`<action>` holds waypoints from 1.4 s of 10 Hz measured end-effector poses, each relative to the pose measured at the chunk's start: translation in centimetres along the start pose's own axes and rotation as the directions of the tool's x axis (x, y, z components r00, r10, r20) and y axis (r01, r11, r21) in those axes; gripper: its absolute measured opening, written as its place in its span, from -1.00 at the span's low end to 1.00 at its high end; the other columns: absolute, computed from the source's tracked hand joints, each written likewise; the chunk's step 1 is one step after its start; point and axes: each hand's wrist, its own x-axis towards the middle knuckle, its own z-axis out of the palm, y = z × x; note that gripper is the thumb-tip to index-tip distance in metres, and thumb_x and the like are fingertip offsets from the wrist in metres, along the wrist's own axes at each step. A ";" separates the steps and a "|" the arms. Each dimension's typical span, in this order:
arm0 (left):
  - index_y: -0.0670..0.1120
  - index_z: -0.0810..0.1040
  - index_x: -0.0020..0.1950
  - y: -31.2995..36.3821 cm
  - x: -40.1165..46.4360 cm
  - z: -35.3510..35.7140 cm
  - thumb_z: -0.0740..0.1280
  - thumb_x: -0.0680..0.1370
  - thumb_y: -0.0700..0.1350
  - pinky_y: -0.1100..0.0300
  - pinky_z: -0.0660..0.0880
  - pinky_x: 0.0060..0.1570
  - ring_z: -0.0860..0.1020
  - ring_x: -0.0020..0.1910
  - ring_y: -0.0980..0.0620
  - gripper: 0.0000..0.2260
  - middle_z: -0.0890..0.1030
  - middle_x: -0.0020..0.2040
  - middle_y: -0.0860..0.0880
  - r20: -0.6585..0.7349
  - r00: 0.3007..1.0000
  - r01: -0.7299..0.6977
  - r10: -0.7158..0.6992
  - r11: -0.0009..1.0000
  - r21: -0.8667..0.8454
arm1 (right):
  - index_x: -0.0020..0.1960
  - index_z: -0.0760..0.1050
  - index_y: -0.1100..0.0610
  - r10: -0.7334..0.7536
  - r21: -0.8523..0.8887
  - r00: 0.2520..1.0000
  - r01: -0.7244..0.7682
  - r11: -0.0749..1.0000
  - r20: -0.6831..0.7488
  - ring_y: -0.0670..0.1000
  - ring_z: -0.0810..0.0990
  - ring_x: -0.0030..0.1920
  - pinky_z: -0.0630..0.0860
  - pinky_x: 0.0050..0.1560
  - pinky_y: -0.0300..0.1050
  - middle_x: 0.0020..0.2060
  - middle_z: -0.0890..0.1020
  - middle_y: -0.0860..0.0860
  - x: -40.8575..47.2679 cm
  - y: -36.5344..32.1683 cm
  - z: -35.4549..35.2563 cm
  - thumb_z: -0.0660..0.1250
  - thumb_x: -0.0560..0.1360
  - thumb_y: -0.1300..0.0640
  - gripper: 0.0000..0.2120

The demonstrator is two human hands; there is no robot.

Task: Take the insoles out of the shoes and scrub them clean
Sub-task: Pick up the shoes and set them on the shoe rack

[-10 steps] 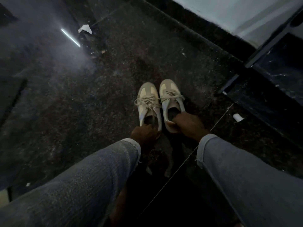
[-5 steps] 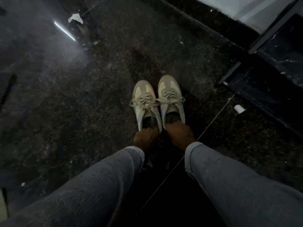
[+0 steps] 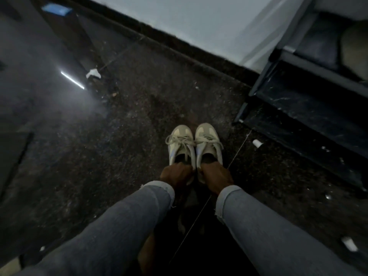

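Note:
Two cream lace-up sneakers stand side by side on the dark speckled floor, toes pointing away from me. My left hand (image 3: 176, 176) grips the heel of the left shoe (image 3: 180, 145), fingers curled over its back rim. My right hand (image 3: 216, 177) grips the heel of the right shoe (image 3: 208, 143) the same way. Both shoe openings look dark; the insoles cannot be made out inside. Grey sleeves cover both my forearms.
A dark marble step (image 3: 310, 116) rises at the right, with a pale wall (image 3: 199, 22) behind. Small white scraps (image 3: 257, 144) lie on the floor near the step, and another scrap (image 3: 93, 73) lies at the left beside a bright light reflection (image 3: 72, 80).
The view has tilted up, showing more wall and step. Both hands still hold the shoe heels; the shoes have shifted only slightly.

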 end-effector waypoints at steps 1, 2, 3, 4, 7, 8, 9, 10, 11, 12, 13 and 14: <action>-0.05 0.50 0.21 3.7 -3.3 -2.8 0.21 0.58 0.01 0.03 0.47 0.06 0.53 0.18 -0.15 -0.75 0.54 0.20 -0.12 0.036 0.998 -0.050 0.049 0.999 0.015 | 0.23 0.47 0.21 0.048 0.031 0.993 -0.045 0.998 -0.103 0.21 0.55 0.14 0.48 0.04 0.00 0.15 0.55 0.20 -7.5 0.9 -3.2 0.14 0.61 0.18 -0.74; -0.09 0.49 0.21 8.1 -7.4 -5.5 0.19 0.60 -0.03 -0.01 0.48 0.12 0.53 0.18 -0.15 -0.75 0.54 0.20 -0.13 -0.033 0.995 -0.097 0.098 0.995 0.021 | 0.18 0.50 0.19 0.034 0.016 0.987 -0.032 0.999 -0.158 0.21 0.57 0.09 0.50 0.01 0.01 0.10 0.58 0.18 -13.4 2.6 -5.7 0.17 0.59 0.20 -0.78; -0.11 0.50 0.21 12.6 -11.5 -8.0 0.19 0.60 -0.05 -0.06 0.48 0.15 0.54 0.18 -0.16 -0.76 0.55 0.19 -0.13 -0.105 0.977 -0.181 0.185 0.983 0.041 | 0.19 0.49 0.16 0.074 0.020 0.970 -0.071 0.997 -0.231 0.20 0.58 0.09 0.51 0.01 -0.02 0.10 0.58 0.17 -19.5 4.9 -8.0 0.21 0.57 0.19 -0.78; -0.08 0.49 0.23 16.9 -15.1 -10.3 0.21 0.59 0.00 -0.06 0.48 0.12 0.54 0.16 -0.17 -0.73 0.56 0.18 -0.12 -0.181 0.949 -0.251 0.260 0.965 0.069 | 0.22 0.38 0.13 0.099 0.043 0.947 -0.091 0.995 -0.304 0.19 0.57 0.11 0.43 -0.06 -0.08 0.13 0.55 0.16 -25.8 7.0 -9.9 0.26 0.55 0.09 -0.73; -0.09 0.42 0.26 28.1 -20.7 -15.4 0.29 0.54 -0.17 -0.07 0.45 0.13 0.48 0.22 -0.18 -0.71 0.48 0.25 -0.15 -0.213 0.871 -0.370 0.443 0.876 0.309 | 0.17 0.45 0.10 0.190 0.083 0.853 -0.171 0.982 -0.486 0.22 0.52 0.17 0.46 0.09 0.03 0.15 0.54 0.17 -39.5 13.1 -13.7 0.23 0.57 0.04 -0.78; -0.08 0.43 0.22 31.5 -21.9 -16.8 0.27 0.54 -0.16 -0.06 0.45 0.07 0.50 0.18 -0.19 -0.75 0.50 0.21 -0.15 -0.222 0.841 -0.413 0.493 0.851 0.326 | 0.11 0.45 0.07 0.215 0.101 0.820 -0.191 0.976 -0.531 0.21 0.56 0.11 0.49 0.03 0.02 0.09 0.56 0.15 -42.7 15.2 -14.8 0.25 0.54 0.07 -0.83; -0.06 0.43 0.15 34.4 -22.9 -18.2 0.27 0.53 -0.15 0.00 0.42 -0.04 0.53 0.13 -0.19 -0.80 0.52 0.16 -0.13 -0.263 0.800 -0.439 0.540 0.824 0.358 | -0.07 0.41 0.02 0.242 0.105 0.794 -0.222 0.969 -0.558 0.18 0.59 0.02 0.50 -0.05 -0.02 -0.02 0.59 0.13 -45.4 17.3 -15.8 0.27 0.52 0.09 -0.97; -0.04 0.45 0.13 36.6 -23.6 -19.8 0.29 0.53 -0.13 0.04 0.40 -0.10 0.55 0.09 -0.18 -0.81 0.55 0.13 -0.12 -0.316 0.752 -0.468 0.578 0.807 0.361 | -0.11 0.38 0.00 0.265 0.115 0.769 -0.244 0.963 -0.581 0.17 0.60 -0.02 0.47 -0.11 -0.06 -0.06 0.61 0.11 -47.6 19.1 -17.0 0.30 0.50 0.11 -0.91; -0.02 0.46 0.13 38.5 -23.8 -21.7 0.31 0.52 -0.14 0.05 0.39 -0.11 0.56 0.07 -0.16 -0.80 0.56 0.11 -0.10 -0.360 0.712 -0.501 0.603 0.795 0.342 | 0.00 0.46 0.06 0.275 0.115 0.738 -0.261 0.958 -0.617 0.17 0.60 -0.05 0.43 -0.15 -0.10 -0.06 0.60 0.11 -49.1 20.9 -18.7 0.31 0.50 0.09 -0.91; -0.02 0.46 0.10 39.6 -23.4 -23.8 0.33 0.51 -0.15 0.08 0.37 -0.14 0.56 0.06 -0.15 -0.81 0.57 0.09 -0.09 -0.397 0.686 -0.512 0.609 0.793 0.330 | -0.03 0.47 0.06 0.264 0.118 0.698 -0.251 0.961 -0.666 0.16 0.61 -0.09 0.50 -0.13 -0.05 -0.09 0.61 0.12 -49.6 22.2 -20.6 0.30 0.52 0.08 -0.94; -0.02 0.46 0.11 40.5 -22.3 -26.1 0.31 0.51 -0.15 0.07 0.39 -0.11 0.55 0.07 -0.16 -0.81 0.56 0.09 -0.09 -0.418 0.670 -0.504 0.614 0.789 0.351 | -0.01 0.46 0.05 0.279 0.130 0.670 -0.265 0.956 -0.688 0.16 0.60 -0.09 0.53 -0.10 -0.02 -0.06 0.60 0.12 -48.9 23.5 -22.8 0.30 0.53 0.05 -0.91; -0.03 0.44 0.06 41.6 -20.5 -28.6 0.28 0.53 -0.14 0.10 0.34 -0.15 0.55 0.08 -0.16 -0.88 0.57 0.08 -0.10 -0.416 0.659 -0.503 0.627 0.778 0.376 | 0.06 0.47 0.06 0.289 0.134 0.650 -0.278 0.951 -0.702 0.16 0.60 -0.05 0.54 -0.05 -0.01 -0.01 0.59 0.13 -47.4 24.8 -25.2 0.31 0.52 0.07 -0.86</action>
